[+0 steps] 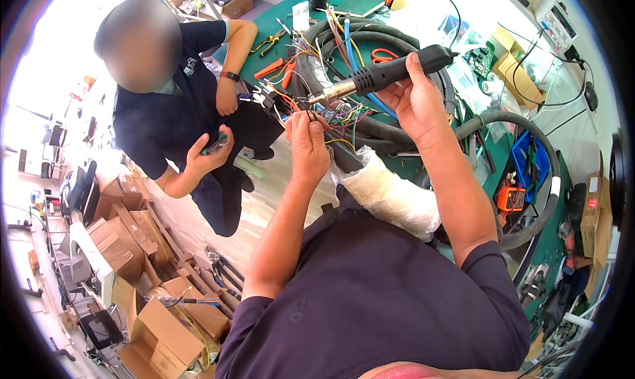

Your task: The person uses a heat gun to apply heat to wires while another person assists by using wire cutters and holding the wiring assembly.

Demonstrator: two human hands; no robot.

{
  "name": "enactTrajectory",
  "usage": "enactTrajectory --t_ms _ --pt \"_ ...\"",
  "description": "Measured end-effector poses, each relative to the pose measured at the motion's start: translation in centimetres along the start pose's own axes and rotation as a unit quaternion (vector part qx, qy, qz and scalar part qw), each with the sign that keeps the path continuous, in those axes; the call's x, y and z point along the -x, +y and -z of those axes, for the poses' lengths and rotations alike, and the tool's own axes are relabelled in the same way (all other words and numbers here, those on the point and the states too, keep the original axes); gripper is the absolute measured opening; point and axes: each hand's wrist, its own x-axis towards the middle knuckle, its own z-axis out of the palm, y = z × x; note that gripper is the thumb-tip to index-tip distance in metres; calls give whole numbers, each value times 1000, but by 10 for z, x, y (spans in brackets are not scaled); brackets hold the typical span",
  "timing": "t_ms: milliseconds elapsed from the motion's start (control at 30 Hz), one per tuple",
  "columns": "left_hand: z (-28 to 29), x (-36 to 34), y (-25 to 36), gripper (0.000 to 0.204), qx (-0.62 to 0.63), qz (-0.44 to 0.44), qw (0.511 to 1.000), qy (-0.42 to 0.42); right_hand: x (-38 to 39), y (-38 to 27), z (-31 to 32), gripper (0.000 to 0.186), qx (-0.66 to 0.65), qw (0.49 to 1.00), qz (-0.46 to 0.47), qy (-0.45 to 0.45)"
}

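My right hand [420, 108] is wrapped round the black handle of a hot air gun [383, 75]. The gun's metal nozzle points left, its tip just above my left hand [307, 147]. There my fingers are pinched on a thin dark wire [312, 113], one of many coloured wires [344, 119] fanning out around it. What exactly lies under the fingertips is hidden. Just right of my left wrist, a thick cable end wrapped in clear film [397, 194] lies near my body.
A thick black cable [307, 75] lies coiled on the green table [261, 32]. Red-handled scissors [382, 55], orange-handled pliers [269, 69] and an orange meter [509, 198] lie about. At left a co-worker [169, 124] sits holding a phone [215, 143]. Cardboard boxes [169, 333] fill the lower left.
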Motion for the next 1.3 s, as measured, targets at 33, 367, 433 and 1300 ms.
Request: enactTrajectory --t_ms 33,367,433,1300 --pt "1 0 0 23 12 4 1000 -5 0 0 -1 38 6 1000 -1 5" --pt "4 1 1 26 78 32 996 -17 -5 5 -9 39 9 1000 -16 9" --pt "5 1 0 26 76 31 996 -18 -5 5 -10 39 9 1000 -16 10" --pt "7 4 -5 27 85 22 996 -29 -4 3 -21 39 0 1000 -8 -3"
